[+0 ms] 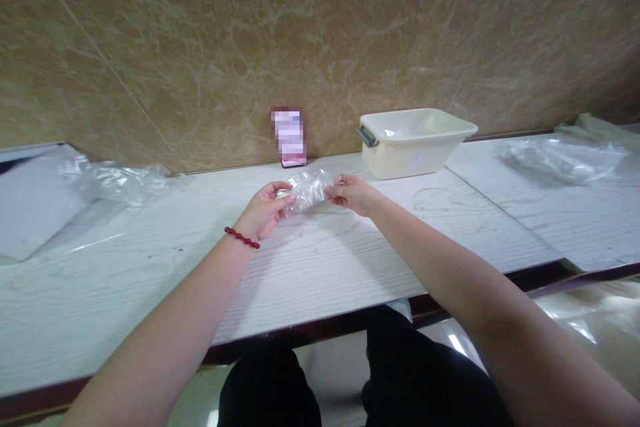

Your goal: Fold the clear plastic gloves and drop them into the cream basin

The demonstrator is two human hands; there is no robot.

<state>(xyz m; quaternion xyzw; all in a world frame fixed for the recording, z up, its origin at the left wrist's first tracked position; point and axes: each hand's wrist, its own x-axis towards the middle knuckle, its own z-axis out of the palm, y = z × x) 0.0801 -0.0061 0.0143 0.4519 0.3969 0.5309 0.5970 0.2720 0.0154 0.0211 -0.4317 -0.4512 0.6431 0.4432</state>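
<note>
A crinkled clear plastic bag (pixel 309 191) is stretched between my two hands, just above the white wood-grain table (pixel 320 267). My left hand (pixel 265 210), with a red bead bracelet at the wrist, pinches the bag's left end between thumb and fingers. At the opposite end, my right hand (pixel 354 193) grips the bag with its fingertips. Whether anything is inside the bag cannot be made out. Behind the bag, a phone (pixel 290 138) with a lit, blurred screen leans upright against the marbled wall.
A cream plastic bin (pixel 413 155) with a grey handle stands at the back, right of the phone. Clear plastic bags (pixel 565 159) lie at the far right. More clear plastic (pixel 130 181) and a white sheet-like item (pixel 43 203) lie at the left.
</note>
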